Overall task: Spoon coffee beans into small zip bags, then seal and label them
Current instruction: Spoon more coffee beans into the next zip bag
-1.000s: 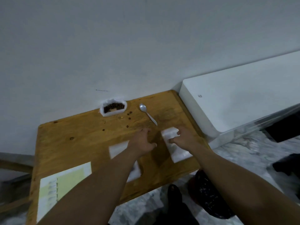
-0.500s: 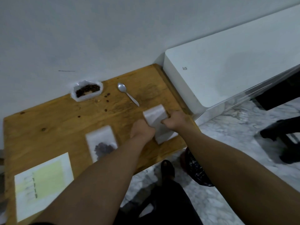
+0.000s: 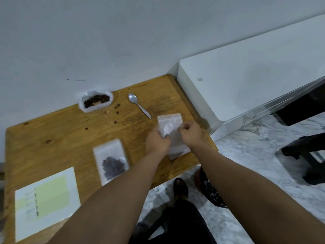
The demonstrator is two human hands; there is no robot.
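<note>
On the wooden table (image 3: 52, 138), both hands hold an empty clear zip bag (image 3: 169, 123) near the right edge. My left hand (image 3: 157, 142) grips its left side and my right hand (image 3: 190, 133) pinches its right side. More empty bags (image 3: 177, 150) lie under it. A filled zip bag (image 3: 111, 162) with dark coffee beans lies flat to the left. At the back, an open white bag of coffee beans (image 3: 95, 101) stands by the wall, and a metal spoon (image 3: 139, 104) lies to its right.
Loose beans (image 3: 117, 107) are scattered between the bean bag and the spoon. A label sheet (image 3: 45, 201) lies at the front left. A white box (image 3: 246, 81) adjoins the table's right edge. Marble floor and a black bin bag (image 3: 210, 192) lie below.
My left hand has moved right from beside the filled bag onto the empty bags. Both hands now hold one bag lifted off the pile.
</note>
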